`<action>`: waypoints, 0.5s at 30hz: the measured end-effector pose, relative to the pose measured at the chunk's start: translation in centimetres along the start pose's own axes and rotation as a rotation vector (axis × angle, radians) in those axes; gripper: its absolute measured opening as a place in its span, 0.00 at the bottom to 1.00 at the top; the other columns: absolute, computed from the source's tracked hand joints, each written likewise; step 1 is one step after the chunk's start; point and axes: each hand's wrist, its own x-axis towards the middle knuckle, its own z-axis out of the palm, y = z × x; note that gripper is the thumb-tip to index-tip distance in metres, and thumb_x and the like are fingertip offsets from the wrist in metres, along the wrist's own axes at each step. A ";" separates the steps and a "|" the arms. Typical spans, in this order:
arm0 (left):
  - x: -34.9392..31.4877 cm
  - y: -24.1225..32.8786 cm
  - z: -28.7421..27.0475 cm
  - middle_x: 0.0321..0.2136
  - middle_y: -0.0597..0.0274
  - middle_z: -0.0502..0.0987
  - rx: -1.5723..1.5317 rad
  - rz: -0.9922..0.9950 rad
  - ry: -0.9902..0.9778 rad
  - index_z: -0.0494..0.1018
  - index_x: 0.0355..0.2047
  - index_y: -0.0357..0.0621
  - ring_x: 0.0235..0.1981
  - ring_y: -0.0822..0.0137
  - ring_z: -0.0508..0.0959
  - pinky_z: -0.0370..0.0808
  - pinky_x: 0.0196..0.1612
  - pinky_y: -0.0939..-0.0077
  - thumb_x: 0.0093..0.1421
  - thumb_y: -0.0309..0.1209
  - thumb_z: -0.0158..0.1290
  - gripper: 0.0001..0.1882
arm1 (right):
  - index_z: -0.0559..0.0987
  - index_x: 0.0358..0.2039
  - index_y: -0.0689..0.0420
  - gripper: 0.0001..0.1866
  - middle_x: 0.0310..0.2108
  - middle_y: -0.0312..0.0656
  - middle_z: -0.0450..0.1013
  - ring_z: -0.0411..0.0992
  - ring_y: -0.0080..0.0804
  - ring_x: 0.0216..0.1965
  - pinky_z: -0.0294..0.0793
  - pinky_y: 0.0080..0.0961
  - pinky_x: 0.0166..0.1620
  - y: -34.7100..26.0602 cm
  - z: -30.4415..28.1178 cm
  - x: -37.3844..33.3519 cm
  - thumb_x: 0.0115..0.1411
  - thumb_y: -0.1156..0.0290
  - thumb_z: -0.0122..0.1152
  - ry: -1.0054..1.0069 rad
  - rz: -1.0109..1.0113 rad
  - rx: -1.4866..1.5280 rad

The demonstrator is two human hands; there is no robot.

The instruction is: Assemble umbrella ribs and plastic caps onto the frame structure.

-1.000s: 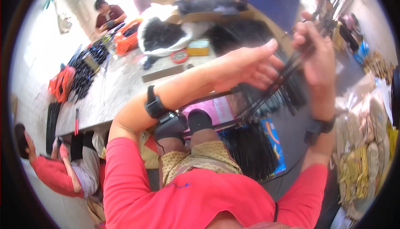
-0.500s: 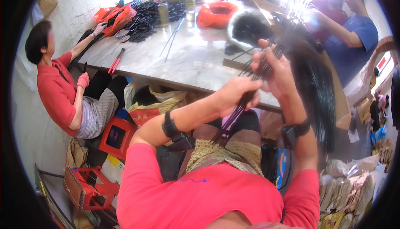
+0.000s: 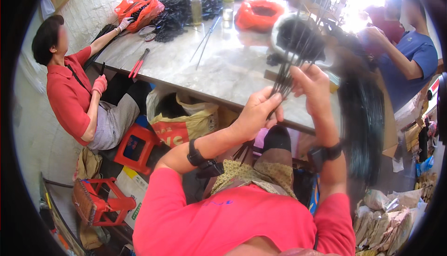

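Note:
A bundle of long, thin black rods (image 3: pixel 285 75) slants up in front of me, its upper ends fanned out over the table (image 3: pixel 223 72). My left hand (image 3: pixel 261 109) is closed around the lower part of the bundle, thumb on top. Below that fist the lower ends stick out above my lap. My right hand (image 3: pixel 311 87) is beside the bundle's right edge, thumb and fingers pinched on some of the rods. To the right, a thick sheaf of long, dark, shiny strands (image 3: pixel 361 125) hangs over the table's edge.
Red-handled pliers (image 3: pixel 138 64), blue-handled thin tools (image 3: pixel 205 42), orange bags (image 3: pixel 259 15), a white sack of black pieces (image 3: pixel 298 37) and a black heap lie on the table. A gloved co-worker (image 3: pixel 70 88) sits left; another (image 3: pixel 409 60) works right. Red stools (image 3: pixel 135 149) stand lower left.
My right hand has come down and a little right, from wrapping the bundle to pinching rods at its edge. The rods' upper ends have spread apart. My view has shifted slightly.

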 end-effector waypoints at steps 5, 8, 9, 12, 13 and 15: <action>0.5 -0.8 -0.1 0.24 0.54 0.77 -0.005 -0.008 0.083 0.67 0.41 0.39 0.13 0.74 0.71 0.58 0.14 0.86 0.71 0.34 0.45 0.10 | 0.77 0.32 0.59 0.12 0.23 0.35 0.74 0.73 0.18 0.20 0.69 0.12 0.19 0.9 -0.6 0.2 0.60 0.64 0.67 -0.026 -0.019 0.001; 1.0 -1.5 0.3 0.26 0.52 0.78 -0.047 0.004 0.095 0.66 0.41 0.38 0.14 0.72 0.73 0.60 0.13 0.86 0.70 0.34 0.46 0.10 | 0.76 0.33 0.59 0.11 0.23 0.35 0.74 0.73 0.18 0.22 0.69 0.13 0.19 1.3 -1.0 0.1 0.62 0.64 0.65 -0.032 -0.031 0.043; 1.1 -1.5 0.5 0.26 0.52 0.78 -0.044 0.001 0.093 0.66 0.41 0.38 0.14 0.72 0.73 0.60 0.13 0.86 0.70 0.34 0.46 0.10 | 0.76 0.33 0.59 0.11 0.24 0.35 0.74 0.74 0.18 0.22 0.69 0.13 0.20 1.4 -1.1 0.0 0.63 0.64 0.64 -0.027 -0.041 0.063; 1.1 -1.6 1.2 0.26 0.51 0.78 -0.050 -0.009 0.115 0.66 0.41 0.38 0.14 0.71 0.74 0.61 0.13 0.86 0.70 0.33 0.46 0.10 | 0.76 0.33 0.59 0.11 0.23 0.35 0.74 0.73 0.18 0.21 0.69 0.13 0.19 1.2 -1.5 -0.1 0.63 0.65 0.63 -0.011 -0.044 0.057; 1.2 -1.5 1.4 0.26 0.51 0.78 -0.049 -0.010 0.122 0.66 0.41 0.38 0.14 0.71 0.74 0.60 0.13 0.86 0.70 0.33 0.46 0.10 | 0.76 0.33 0.59 0.11 0.23 0.35 0.74 0.73 0.18 0.21 0.69 0.13 0.19 1.1 -1.6 -0.2 0.63 0.65 0.63 -0.009 -0.047 0.059; 1.1 -1.4 1.9 0.26 0.51 0.78 -0.045 -0.010 0.126 0.66 0.41 0.37 0.14 0.71 0.74 0.60 0.13 0.86 0.71 0.33 0.46 0.10 | 0.75 0.32 0.59 0.11 0.23 0.36 0.74 0.72 0.18 0.19 0.68 0.13 0.19 0.7 -1.8 -0.5 0.63 0.66 0.62 0.018 -0.073 0.007</action>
